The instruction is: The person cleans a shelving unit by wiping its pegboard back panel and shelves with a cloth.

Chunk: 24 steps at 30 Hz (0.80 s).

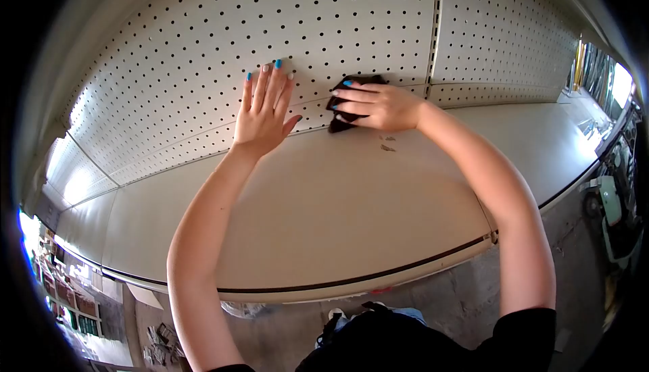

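Note:
My left hand lies flat against the white pegboard panel, fingers stretched upward and a little apart, with nothing in it. To its right, my right hand presses a dark cloth to the lower part of the same panel, just above the shelf. The fingers lie over the cloth and cover part of it. Below my right hand, a few small brown marks or scraps show on the pale shelf; I cannot tell which they are.
The shelf's dark-lined front edge runs between my body and the panel. A vertical slotted post divides the pegboard. At the right stands a pale green machine or cart. Stocked shelves and a pile of scraps are at the lower left.

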Motion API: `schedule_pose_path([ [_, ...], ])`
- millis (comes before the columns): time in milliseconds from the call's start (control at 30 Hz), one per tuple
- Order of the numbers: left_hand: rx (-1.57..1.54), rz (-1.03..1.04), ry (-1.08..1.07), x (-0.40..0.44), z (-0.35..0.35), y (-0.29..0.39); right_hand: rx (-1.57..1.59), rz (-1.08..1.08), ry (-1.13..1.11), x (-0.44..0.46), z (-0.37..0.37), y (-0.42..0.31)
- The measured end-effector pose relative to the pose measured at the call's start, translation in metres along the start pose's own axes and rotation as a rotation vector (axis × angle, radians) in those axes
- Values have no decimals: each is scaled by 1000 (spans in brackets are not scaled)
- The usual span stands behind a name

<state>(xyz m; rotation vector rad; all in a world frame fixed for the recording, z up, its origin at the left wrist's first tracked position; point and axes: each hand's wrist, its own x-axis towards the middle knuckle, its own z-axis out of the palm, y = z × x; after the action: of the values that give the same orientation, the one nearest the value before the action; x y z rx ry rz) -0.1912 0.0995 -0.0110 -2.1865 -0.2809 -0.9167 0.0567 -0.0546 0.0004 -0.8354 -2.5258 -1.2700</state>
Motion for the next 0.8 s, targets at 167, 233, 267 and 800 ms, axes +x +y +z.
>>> schedule_pose_path([
  [167,33,10,-15,-3,5,2,-144,73,-141,-67,-36,5],
  [233,5,-5,-15,-1,5,6,-141,74,-141,-71,-34,5],
  [267,-1,-4,-18,0,3,8,-143,75,-140,-72,-32,6],
  [800,-441,279,-147,37,-26,69,382,618,-449,-67,-99,-40],
])
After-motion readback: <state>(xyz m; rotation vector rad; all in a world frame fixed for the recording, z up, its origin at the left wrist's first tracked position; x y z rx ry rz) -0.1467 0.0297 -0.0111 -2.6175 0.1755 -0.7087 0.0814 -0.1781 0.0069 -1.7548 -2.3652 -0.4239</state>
